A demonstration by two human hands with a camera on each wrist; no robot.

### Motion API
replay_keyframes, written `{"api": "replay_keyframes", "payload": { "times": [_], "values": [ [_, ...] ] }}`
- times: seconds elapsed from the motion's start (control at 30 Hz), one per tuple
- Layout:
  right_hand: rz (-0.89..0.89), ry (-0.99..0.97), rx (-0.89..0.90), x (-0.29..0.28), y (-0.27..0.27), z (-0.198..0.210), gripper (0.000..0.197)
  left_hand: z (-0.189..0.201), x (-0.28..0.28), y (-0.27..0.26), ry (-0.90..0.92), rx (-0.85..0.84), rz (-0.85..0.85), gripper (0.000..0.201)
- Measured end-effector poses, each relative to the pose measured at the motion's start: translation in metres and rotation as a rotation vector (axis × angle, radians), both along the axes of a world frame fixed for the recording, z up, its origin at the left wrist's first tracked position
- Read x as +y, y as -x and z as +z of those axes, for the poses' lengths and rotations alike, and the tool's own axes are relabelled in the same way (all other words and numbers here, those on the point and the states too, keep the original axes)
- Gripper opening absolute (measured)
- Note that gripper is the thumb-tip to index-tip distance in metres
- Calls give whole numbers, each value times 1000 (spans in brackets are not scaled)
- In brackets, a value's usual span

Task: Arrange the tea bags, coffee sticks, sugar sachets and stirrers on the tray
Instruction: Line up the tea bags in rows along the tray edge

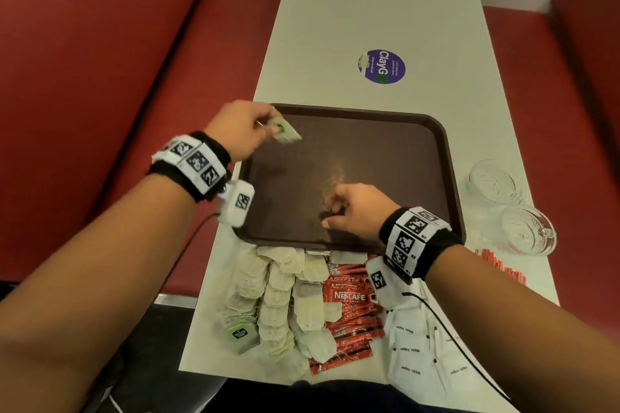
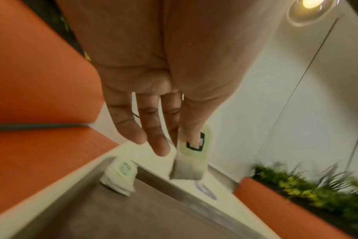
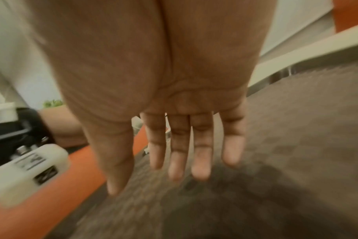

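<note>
A brown tray (image 1: 369, 151) lies on the white table. My left hand (image 1: 268, 126) is over the tray's far-left corner, thumb and forefinger pinching a green-tagged tea bag (image 1: 288, 135). The left wrist view shows that tea bag (image 2: 191, 155) hanging from my left hand (image 2: 180, 140) above the tray (image 2: 133, 210), with a second tea bag (image 2: 121, 176) lying in the corner. My right hand (image 1: 330, 214) hovers empty over the tray's near middle; in its wrist view my right hand (image 3: 174, 174) has straight fingers. Tea bags (image 1: 281, 298), coffee sticks (image 1: 349, 302), sugar sachets (image 1: 422, 352) and red stirrers (image 1: 500, 265) lie near me.
Two glass cups (image 1: 493, 181) (image 1: 526, 230) stand right of the tray. A purple round sticker (image 1: 382, 66) marks the table beyond it. Red bench seats (image 1: 100, 77) flank the narrow table on both sides.
</note>
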State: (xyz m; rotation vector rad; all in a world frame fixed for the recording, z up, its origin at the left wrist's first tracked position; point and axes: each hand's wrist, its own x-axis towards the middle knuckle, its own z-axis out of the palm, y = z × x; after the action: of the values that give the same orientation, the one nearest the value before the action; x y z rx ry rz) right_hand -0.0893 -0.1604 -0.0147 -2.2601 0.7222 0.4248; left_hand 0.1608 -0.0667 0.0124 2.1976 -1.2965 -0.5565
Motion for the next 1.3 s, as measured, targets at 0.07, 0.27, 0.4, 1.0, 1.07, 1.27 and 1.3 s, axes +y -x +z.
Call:
{"api": "replay_keyframes", "payload": {
  "times": [0.07,0.27,0.4,1.0,1.07,1.27,1.3],
  "values": [
    [107,35,150,-1,11,-1,29,-7,-15,-26,-145,-147,40,19],
    [171,37,231,0,27,-5,13,-30,-47,-56,-407,-289,8,25],
    [184,34,238,-1,25,-5,15,-38,-56,-54,-392,-235,113,32],
    [230,39,279,3,25,-1,16,-35,-52,-27,-492,-261,21,27],
    [247,49,297,5,26,0,14,-28,-43,-22,-434,-226,34,29],
    [300,104,213,20,21,14,26,3,18,33,-162,-117,-102,14],
    [323,98,185,24,19,17,30,5,32,45,-178,-90,-163,15]
  ]
}}
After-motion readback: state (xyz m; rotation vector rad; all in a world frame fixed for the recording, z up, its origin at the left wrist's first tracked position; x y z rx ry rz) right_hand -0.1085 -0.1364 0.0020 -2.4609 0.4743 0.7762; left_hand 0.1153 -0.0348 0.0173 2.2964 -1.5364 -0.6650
